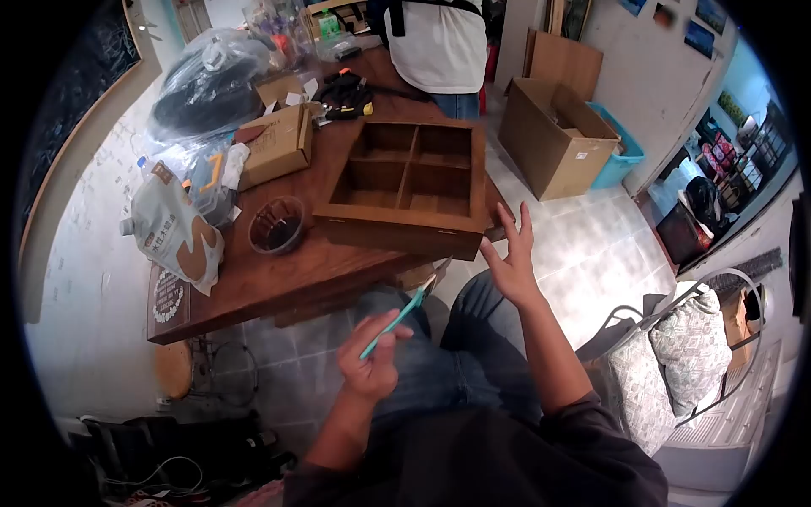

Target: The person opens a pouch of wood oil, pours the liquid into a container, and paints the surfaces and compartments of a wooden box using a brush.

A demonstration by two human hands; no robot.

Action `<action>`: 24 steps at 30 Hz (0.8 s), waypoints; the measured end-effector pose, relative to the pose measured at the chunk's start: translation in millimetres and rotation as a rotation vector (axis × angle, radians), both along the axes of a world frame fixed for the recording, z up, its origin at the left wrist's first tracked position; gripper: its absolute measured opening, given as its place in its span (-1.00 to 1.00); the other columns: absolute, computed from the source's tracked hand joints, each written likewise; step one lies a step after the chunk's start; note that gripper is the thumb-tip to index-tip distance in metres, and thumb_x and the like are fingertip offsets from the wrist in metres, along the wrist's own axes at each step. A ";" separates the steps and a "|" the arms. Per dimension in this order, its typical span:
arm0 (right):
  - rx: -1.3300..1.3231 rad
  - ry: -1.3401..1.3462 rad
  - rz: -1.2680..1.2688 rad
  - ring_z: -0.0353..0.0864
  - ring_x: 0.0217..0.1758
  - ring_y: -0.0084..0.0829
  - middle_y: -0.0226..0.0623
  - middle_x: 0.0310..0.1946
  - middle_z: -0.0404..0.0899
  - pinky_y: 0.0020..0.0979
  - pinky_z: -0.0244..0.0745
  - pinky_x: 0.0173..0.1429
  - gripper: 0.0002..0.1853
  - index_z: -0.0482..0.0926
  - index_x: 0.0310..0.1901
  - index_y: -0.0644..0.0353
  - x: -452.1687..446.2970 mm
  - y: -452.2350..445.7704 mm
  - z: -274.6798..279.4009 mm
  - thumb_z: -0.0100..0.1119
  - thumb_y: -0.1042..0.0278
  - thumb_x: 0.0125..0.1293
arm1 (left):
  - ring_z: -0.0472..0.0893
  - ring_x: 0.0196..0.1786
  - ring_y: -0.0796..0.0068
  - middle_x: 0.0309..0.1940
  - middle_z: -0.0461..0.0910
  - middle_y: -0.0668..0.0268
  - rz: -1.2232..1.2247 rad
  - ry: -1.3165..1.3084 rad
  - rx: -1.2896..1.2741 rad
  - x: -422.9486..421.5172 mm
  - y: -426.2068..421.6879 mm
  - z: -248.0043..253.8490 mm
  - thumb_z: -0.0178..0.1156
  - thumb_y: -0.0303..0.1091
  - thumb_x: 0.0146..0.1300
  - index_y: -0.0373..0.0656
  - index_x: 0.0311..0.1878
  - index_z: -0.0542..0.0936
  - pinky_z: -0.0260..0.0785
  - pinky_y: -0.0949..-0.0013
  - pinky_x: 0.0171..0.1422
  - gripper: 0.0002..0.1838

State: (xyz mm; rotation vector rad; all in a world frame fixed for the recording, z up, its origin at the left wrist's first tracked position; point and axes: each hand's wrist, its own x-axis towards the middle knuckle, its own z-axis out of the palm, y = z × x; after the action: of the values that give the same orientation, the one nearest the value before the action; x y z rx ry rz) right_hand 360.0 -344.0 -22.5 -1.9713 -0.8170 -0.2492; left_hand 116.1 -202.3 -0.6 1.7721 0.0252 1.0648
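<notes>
My left hand [369,355] is closed round the turquoise handle of a slim brush [391,323], whose tip points up toward the front of a wooden box. That brown box [384,234], split into four compartments, stands at the edge of the wooden table [245,296]. Beside the box's right front corner is my right hand [513,262], fingers spread, the fingertips at or near its side; whether they touch is unclear. Left of the box sits a clear plastic bowl [277,226] with dark liquid. A white and brown pouch [176,230] stands farther left.
A cardboard box [274,148], plastic-wrapped dark object [207,89] and tools [345,95] lie at the table's back. Another person [435,46] stands behind it. On the floor to the right are a large carton [549,144] and blue bin [618,156]; patterned cushions [688,346] lie nearer.
</notes>
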 end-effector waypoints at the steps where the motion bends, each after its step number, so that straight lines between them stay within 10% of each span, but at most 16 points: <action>1: 0.032 0.003 -0.036 -0.10 0.62 0.08 0.11 0.59 -0.16 -0.07 -0.07 0.60 -0.39 0.33 0.45 0.08 3.0 -0.6 2.4 0.17 0.07 0.44 | 0.66 -0.27 0.38 -0.33 0.70 0.08 -0.001 -0.010 0.003 6.4 2.7 0.7 0.04 -0.40 0.48 -0.39 0.12 0.59 0.51 0.30 -0.13 -0.69; 7: 0.320 0.347 0.128 0.26 0.50 -0.16 0.01 0.46 0.26 -0.16 0.12 0.53 -0.40 0.32 0.44 0.16 88.3 14.2 20.5 0.13 0.10 0.47 | 0.67 -0.17 0.32 -0.35 0.69 0.13 0.234 -0.098 -0.287 17.4 23.7 -8.3 0.00 -0.30 0.53 -0.44 0.16 0.53 0.50 0.26 0.11 -0.63; 16: 0.271 0.942 0.382 0.29 0.44 -0.17 -0.19 0.46 0.30 -0.10 0.20 0.43 -0.35 0.31 0.45 0.18 166.9 74.4 53.9 -0.28 -0.16 0.58 | 0.61 -0.23 0.33 -0.43 0.61 0.20 0.016 -0.418 -0.961 -4.2 36.7 -18.2 -0.08 -0.21 0.57 -0.42 0.14 0.51 0.51 0.21 0.02 -0.59; 24: 0.412 0.894 0.406 0.49 0.25 -0.41 -0.38 0.19 0.54 -0.28 0.33 0.29 -0.56 0.48 0.23 0.09 154.9 64.9 36.7 -0.23 -0.01 0.62 | 0.66 -0.21 0.33 -0.31 0.69 0.10 0.273 -0.128 -0.477 20.4 4.4 -8.2 -0.08 -0.22 0.59 -0.50 0.21 0.46 0.50 0.30 -0.04 -0.54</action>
State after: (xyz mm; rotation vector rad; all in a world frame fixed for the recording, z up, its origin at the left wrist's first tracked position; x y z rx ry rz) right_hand 514.9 -279.1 14.2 -1.2769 -0.4864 0.6219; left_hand 136.5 -197.9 -8.8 1.2899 0.4185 1.2442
